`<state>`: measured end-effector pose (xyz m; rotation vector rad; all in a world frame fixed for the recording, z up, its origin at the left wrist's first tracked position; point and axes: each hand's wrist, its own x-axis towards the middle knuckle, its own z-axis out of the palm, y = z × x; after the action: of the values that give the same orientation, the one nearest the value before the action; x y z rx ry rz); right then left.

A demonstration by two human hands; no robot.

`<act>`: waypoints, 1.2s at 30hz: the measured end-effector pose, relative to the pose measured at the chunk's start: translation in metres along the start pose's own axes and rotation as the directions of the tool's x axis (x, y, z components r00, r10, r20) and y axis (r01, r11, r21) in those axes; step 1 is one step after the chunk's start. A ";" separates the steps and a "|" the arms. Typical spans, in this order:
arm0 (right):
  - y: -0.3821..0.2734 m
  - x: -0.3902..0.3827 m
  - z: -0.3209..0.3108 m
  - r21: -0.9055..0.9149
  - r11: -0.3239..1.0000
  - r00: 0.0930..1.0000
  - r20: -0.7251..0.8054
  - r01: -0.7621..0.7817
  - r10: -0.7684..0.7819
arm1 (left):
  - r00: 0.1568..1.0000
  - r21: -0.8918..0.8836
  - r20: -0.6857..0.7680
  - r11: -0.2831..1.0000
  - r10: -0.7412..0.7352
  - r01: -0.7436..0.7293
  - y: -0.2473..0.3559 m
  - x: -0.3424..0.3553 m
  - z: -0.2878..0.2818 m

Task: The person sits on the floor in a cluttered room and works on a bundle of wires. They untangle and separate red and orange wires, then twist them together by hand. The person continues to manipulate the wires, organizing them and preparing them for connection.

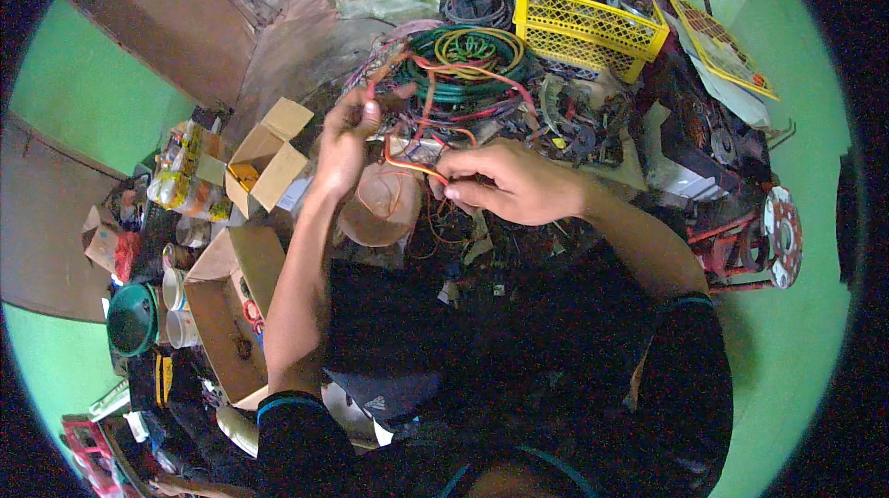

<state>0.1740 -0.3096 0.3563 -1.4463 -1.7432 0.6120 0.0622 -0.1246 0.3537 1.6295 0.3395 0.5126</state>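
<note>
My left hand is closed in a pinch, thumb up, on a red-orange wire that runs up beside the coiled cables. My right hand, palm down, pinches an orange and yellow wire between thumb and fingers. This wire bends up from my right fingertips into the gap between the hands. Thin orange loops hang below, over a round brownish piece. Just beyond my hands lies a coil of green cable with yellow and red wires over it. My right fingers hide part of the wires.
A yellow plastic crate stands at the back right. Scattered parts cover the floor ahead. On my left are an open cardboard box, a smaller box and a green basin. A red metal frame is at my right.
</note>
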 end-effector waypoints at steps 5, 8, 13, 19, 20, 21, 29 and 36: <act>-0.008 -0.018 -0.052 0.340 0.933 0.965 -0.261 0.118 -0.027 | 0.995 0.347 0.079 0.937 -0.067 0.035 -0.026 0.003 -0.014; 0.010 -0.048 -0.117 0.445 0.885 0.691 -0.683 0.136 0.237 | 0.983 0.263 -0.153 0.955 -0.099 0.137 0.004 -0.003 -0.021; 0.121 -0.091 -0.173 0.285 0.940 0.524 -0.781 -0.186 0.341 | 0.995 0.135 -0.067 0.987 -0.076 0.085 -0.001 0.005 -0.034; 0.075 -0.046 -0.120 -0.694 0.544 0.666 -0.685 -0.471 -0.297 | 0.997 0.015 -0.028 0.997 -0.071 0.071 0.010 -0.003 -0.001; 0.047 -0.034 -0.105 -0.593 0.698 0.720 -0.675 -0.401 -0.160 | 0.995 0.005 -0.008 0.995 -0.095 0.095 0.007 -0.005 -0.001; 0.021 -0.027 -0.083 -0.456 0.821 0.772 -0.635 -0.344 -0.029 | 0.997 0.035 0.004 0.997 -0.071 0.071 0.004 -0.004 0.001; 0.022 0.010 0.055 0.652 0.742 0.981 0.013 -0.155 0.193 | 0.998 0.079 -0.060 0.996 0.037 -0.032 0.007 -0.007 0.019; 0.002 0.008 0.053 0.723 0.676 0.967 -0.043 -0.142 0.249 | 0.955 0.156 -0.175 0.965 0.239 -0.213 -0.012 -0.002 0.031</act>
<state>0.1322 -0.2957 0.3261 -1.0648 -1.0316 1.1320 0.0770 -0.1506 0.3396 1.7654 0.3382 0.8413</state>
